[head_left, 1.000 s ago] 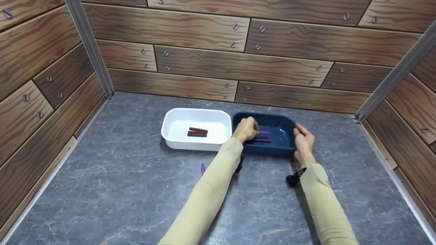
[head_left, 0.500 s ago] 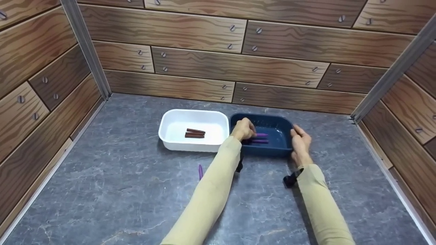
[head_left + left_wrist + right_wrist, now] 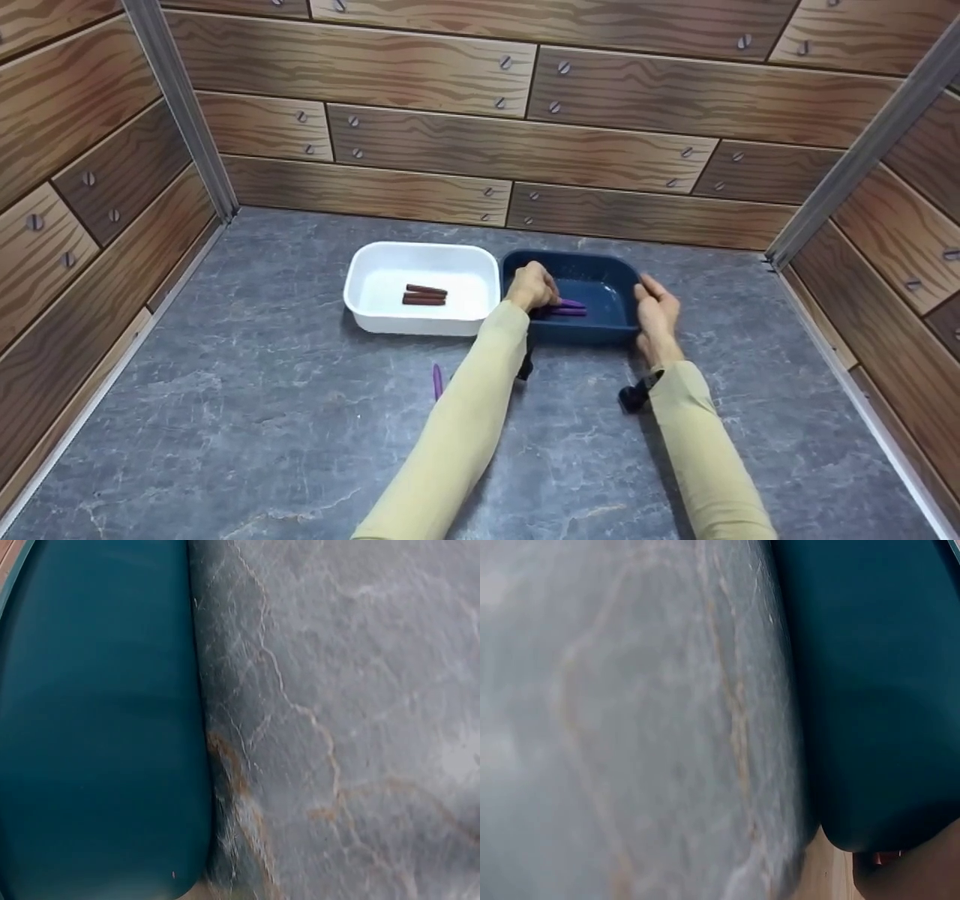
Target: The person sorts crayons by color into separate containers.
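In the head view my left hand reaches into the dark blue tray and pinches a slim purple pointed stick, like a crayon. Just in front of it, a second purple stick lies on the tray floor. My left fingertips and the near ends of both sticks are partly hidden. My right hand grips the tray's right end. The left wrist view has only the tray's outer wall and the tabletop. At the right wrist view's lower corner, part of the right hand touches the tray.
A white tray stands against the blue tray's left side, with several short brown sticks inside. Another purple stick lies on the grey marbled tabletop, partly behind the left sleeve. Wood-patterned walls enclose the table.
The pinched purple stick has come nearer to the front and now lies close beside the other one in the blue tray. The right hand keeps its place. The head view has shifted slightly.
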`<action>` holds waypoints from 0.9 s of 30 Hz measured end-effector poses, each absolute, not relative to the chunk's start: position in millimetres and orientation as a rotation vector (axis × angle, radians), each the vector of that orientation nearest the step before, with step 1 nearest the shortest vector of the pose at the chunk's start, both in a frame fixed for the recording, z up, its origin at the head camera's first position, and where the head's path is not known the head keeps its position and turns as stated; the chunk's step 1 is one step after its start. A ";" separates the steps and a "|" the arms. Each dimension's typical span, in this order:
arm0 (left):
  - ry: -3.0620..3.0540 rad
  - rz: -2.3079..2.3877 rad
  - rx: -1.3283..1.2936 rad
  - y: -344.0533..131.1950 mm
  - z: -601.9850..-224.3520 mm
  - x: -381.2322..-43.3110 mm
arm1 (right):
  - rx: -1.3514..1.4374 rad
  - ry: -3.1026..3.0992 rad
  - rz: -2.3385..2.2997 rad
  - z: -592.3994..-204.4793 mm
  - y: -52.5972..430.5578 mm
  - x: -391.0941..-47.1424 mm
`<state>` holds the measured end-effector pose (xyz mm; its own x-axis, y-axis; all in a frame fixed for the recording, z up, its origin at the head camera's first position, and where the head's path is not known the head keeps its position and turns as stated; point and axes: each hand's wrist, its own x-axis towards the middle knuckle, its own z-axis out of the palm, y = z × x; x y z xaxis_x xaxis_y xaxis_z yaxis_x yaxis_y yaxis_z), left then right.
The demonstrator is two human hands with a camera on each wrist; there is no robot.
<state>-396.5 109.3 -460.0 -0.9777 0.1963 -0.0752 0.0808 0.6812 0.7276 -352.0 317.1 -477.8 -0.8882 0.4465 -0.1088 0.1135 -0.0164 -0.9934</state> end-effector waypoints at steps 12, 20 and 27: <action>2.766 1.212 0.170 109.5 -459.2 -396.4 | -0.597 -2.024 2.000 -476.1 317.4 -350.4; 2.786 1.357 0.273 102.1 -453.3 -392.3 | -0.598 -2.041 1.999 -475.7 316.4 -350.2; 2.639 1.642 0.390 86.2 -448.0 -384.4 | -0.591 -2.012 2.015 -476.5 314.1 -354.4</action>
